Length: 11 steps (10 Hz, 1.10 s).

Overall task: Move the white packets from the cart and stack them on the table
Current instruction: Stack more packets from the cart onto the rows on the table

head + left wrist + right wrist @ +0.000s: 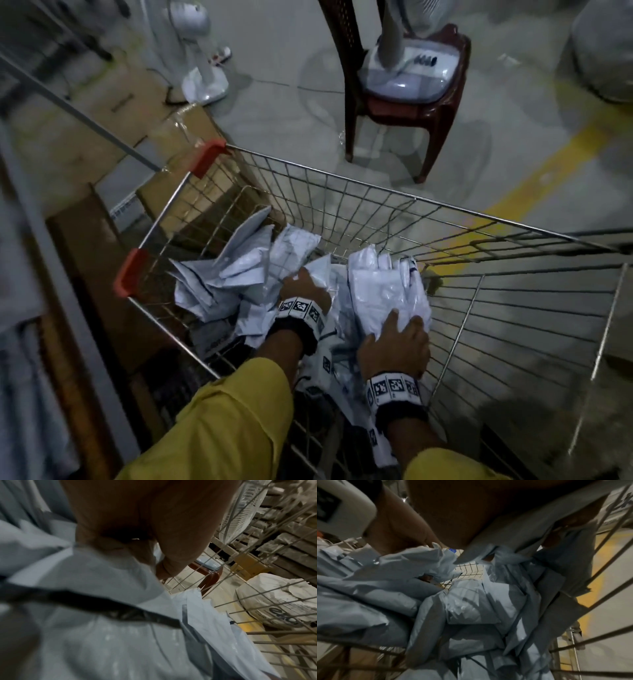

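Packets (239,270) lie heaped in the wire cart (376,205), under and ahead of both hands. Right hand (394,346) grips a gathered bundle (383,291); left hand (303,286) pinches another packet's edge. Square the bundle before lifting, lest slippery plastic spill.

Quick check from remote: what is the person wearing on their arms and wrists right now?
Both arms wear yellow sleeves pushed up above bare forearms. Each wrist carries a white band printed with black square code markers over a black strap: one behind the left hand, one behind the right hand. No gloves are worn.
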Motion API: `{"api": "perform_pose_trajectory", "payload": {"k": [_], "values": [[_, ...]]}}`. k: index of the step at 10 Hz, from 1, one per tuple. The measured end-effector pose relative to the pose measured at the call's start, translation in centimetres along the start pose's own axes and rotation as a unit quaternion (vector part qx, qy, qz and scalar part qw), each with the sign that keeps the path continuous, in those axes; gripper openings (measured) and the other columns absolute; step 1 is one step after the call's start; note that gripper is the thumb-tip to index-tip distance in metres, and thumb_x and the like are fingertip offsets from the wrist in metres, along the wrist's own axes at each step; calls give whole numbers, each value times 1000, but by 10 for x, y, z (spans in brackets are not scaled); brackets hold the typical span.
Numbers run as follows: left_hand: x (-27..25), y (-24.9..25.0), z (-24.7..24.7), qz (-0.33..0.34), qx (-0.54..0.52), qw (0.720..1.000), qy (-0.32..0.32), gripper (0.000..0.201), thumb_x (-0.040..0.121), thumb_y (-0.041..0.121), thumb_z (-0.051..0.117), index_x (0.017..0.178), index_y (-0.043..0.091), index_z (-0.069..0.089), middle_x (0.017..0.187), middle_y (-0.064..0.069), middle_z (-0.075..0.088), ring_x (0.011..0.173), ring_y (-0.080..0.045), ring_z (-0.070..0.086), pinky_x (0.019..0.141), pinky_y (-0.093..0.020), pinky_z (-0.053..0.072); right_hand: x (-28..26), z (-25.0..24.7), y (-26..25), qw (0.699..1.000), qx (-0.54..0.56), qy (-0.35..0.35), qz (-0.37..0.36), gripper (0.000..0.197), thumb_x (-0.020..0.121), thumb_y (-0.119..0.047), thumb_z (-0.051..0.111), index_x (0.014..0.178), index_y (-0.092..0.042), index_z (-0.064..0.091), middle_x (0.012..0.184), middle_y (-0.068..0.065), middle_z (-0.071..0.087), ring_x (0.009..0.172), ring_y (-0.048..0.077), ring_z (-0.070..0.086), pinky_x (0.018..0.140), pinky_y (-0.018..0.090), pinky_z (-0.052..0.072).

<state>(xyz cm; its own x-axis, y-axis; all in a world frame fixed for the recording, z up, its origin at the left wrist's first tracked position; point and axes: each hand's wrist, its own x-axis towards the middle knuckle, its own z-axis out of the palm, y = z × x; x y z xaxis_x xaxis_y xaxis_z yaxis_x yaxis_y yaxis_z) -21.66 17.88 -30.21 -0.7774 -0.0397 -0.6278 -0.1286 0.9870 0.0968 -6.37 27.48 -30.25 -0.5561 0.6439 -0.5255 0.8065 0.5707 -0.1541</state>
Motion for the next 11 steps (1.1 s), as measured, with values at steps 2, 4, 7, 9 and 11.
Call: {"api": "perform_pose_trajectory", "payload": {"k": [2, 4, 7, 9, 11], "values": [[-42, -22, 12, 5, -53, 998, 28, 70, 90, 42, 63, 146, 8, 38, 148, -21, 44, 133, -40, 45, 104, -43, 42, -32, 4, 19, 1000, 19, -7, 19, 74, 76, -44, 64, 143, -15, 52, 145, 28, 39, 129, 46, 39, 108, 54, 36], [-80, -48, 23, 28, -103, 994, 26, 70, 90, 38, 59, 153, 22, 35, 132, -4, 59, 109, -39, 62, 86, -37, 49, -55, -11, 44, 999, 43, 10, 30, 68, 87, -50, 48, 147, -20, 44, 144, 22, 40, 129, 39, 40, 103, 48, 42], [-119, -70, 38, -11, -84, 996, 17, 51, 99, 35, 57, 142, 9, 51, 137, -18, 57, 124, -36, 55, 98, -37, 44, -100, -46, 67, 994, 86, 71, -22, 66, 92, -47, 46, 152, -21, 38, 154, 20, 29, 137, 38, 29, 110, 47, 32], [-123, -76, 23, -54, -132, 990, 7, 50, 96, 35, 59, 131, -1, 59, 132, -22, 61, 122, -37, 57, 99, -38, 46, -124, -47, 85, 993, 88, 77, -32, 67, 92, -47, 45, 153, -22, 34, 154, 20, 27, 139, 38, 26, 111, 48, 32], [-153, -65, -3, 84, -173, 981, -10, 71, 96, 68, 44, 155, 31, 31, 159, 10, 24, 137, -19, 38, 112, -40, 29, -136, -55, 84, 990, 103, 93, -37, 65, 89, -48, 46, 150, -23, 41, 149, 21, 33, 136, 40, 30, 111, 52, 33]]}}
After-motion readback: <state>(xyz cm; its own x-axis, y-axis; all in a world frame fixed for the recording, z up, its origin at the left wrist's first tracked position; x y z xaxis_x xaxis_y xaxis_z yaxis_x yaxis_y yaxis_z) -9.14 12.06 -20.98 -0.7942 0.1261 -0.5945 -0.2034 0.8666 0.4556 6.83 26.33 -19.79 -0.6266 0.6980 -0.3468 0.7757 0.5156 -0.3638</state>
